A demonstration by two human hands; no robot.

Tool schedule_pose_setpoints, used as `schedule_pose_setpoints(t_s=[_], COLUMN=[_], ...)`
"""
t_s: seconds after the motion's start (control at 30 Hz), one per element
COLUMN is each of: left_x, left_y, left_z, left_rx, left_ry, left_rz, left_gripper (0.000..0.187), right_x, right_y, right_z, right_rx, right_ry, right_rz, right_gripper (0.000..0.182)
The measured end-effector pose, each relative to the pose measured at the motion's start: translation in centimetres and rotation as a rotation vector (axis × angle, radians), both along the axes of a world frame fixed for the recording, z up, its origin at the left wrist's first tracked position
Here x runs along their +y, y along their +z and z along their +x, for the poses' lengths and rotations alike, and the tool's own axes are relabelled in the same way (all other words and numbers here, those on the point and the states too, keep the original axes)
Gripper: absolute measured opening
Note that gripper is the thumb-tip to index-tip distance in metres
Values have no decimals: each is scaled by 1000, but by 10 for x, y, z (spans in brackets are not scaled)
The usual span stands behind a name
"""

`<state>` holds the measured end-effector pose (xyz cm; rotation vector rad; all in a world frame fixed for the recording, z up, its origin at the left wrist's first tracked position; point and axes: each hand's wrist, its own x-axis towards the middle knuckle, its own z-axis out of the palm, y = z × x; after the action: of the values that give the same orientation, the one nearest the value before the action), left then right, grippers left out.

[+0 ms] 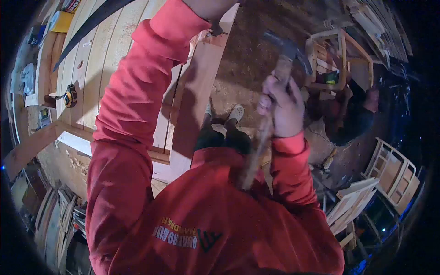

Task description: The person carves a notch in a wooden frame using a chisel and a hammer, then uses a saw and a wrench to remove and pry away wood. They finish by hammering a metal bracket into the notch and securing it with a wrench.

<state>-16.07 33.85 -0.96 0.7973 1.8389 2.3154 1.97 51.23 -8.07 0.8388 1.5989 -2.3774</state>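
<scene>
— Two big things first? What lies under the hands?

— A desk [105,59] of pale planks, long and flat, running away beneath the left arm. A reddish wooden board [197,91] stands on its edge beside it, smooth-faced, its long axis running from near the person's body up to the left hand [208,13].

— And that left hand?

— Mostly cut off at the top of the view; it pinches something small and dark at the board's far end. I cannot tell what it is.

— The right hand?

— The right hand [284,110] is clamped round a hammer [275,101], well apart from the left. The handle is rough, worn wood, its long axis running from the chest up and slightly right; the dark metal head [286,46] sits above the fist, pointing away from the body.

— Anything smaller?

— A yellow tape measure [70,96] lies on the planks, far left of both hands.
</scene>
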Motion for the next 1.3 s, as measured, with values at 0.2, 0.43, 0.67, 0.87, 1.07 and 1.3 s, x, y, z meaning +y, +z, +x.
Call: schedule_pose_setpoints(t_s=[0.2,0.43,0.67,0.87,1.07,1.3], left_x=[5,10,-7,-28,-74,-35], left_y=[-24,-26,-28,13,-35,-102], left_z=[-19,-14,-15,11,25,65], left_rx=[118,122,128,90,74,194], left_ry=[-166,-147,-159,185,327,622], left_rz=[133,64,45,-779,-943,-1249], left_gripper=[60,56,55,59,37,27], right_x=[-50,-58,-57,-15,-1,25], right_y=[-18,-11,-8,-11,-15,-21], right_z=[-7,-4,-3,-4,-12,-54], right_rx=[36,76,31,84,50,120], right_ry=[77,-136,-59,-17,23,78], right_rz=[39,69,75,41,53,4], right_gripper=[17,12,17,16,17,14])
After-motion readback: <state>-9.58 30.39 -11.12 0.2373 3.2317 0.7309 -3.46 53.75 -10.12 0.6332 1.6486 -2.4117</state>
